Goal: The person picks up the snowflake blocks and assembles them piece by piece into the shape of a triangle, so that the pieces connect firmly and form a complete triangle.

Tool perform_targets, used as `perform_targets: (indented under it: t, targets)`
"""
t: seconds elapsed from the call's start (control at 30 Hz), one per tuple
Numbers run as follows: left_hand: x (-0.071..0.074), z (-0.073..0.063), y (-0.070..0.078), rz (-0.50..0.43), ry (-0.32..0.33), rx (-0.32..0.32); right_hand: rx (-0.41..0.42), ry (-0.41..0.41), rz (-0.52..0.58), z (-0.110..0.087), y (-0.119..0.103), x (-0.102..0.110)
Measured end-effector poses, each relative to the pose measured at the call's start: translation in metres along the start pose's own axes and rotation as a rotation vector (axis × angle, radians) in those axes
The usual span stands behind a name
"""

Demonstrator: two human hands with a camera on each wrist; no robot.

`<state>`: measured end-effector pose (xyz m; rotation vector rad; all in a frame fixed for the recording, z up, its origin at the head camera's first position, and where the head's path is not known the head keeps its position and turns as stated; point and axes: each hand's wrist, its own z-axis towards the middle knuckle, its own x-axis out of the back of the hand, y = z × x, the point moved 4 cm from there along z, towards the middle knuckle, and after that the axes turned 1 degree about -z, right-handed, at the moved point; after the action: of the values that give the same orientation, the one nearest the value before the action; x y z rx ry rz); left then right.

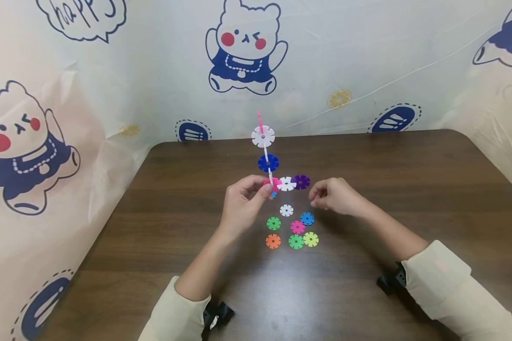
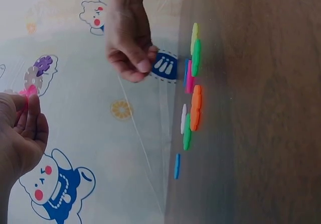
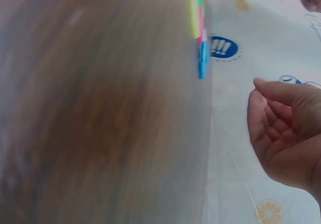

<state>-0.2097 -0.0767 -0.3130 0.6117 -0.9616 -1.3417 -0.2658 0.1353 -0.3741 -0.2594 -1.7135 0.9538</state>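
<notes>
My left hand (image 1: 244,203) pinches a pink notched disc (image 1: 275,183) between thumb and fingers. Joined to it on the right are a white disc (image 1: 287,183) and a purple disc (image 1: 301,181). Above, a raised chain holds a blue disc (image 1: 268,163), another white disc (image 1: 262,137) and a pink disc (image 1: 260,121) seen edge-on at the top. Just right of the purple disc is my right hand (image 1: 339,196), apart from it, its fingers loosely bent and nothing visible between them. The right wrist view shows that hand's thumb (image 3: 273,89) close to a fingertip.
Loose discs lie on the brown table (image 1: 153,246) below the hands: white (image 1: 287,210), orange (image 1: 273,241), yellow (image 1: 310,239), green, pink and blue. One small blue disc (image 1: 274,194) is partly hidden by the left thumb. A printed sheet (image 1: 162,85) hangs behind the table.
</notes>
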Motion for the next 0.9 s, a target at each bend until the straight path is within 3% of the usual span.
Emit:
perform_targets:
  t: [0.17,0.37,0.7,0.9]
  targets:
    - [0.0,-0.001,-0.001,-0.004,-0.004,0.01,0.015,-0.153,-0.112,0.005,0.004,-0.012]
    - [0.0,-0.001,0.0,-0.012,0.007,-0.001,0.073,-0.208,-0.137,0.008,0.004,-0.023]
    - [0.002,-0.002,-0.004,-0.02,0.0,-0.004,0.04,-0.161,-0.15,0.008,0.005,-0.021]
    - [0.003,-0.002,-0.003,-0.027,0.01,-0.012,-0.04,-0.074,0.045,0.003,0.003,-0.006]
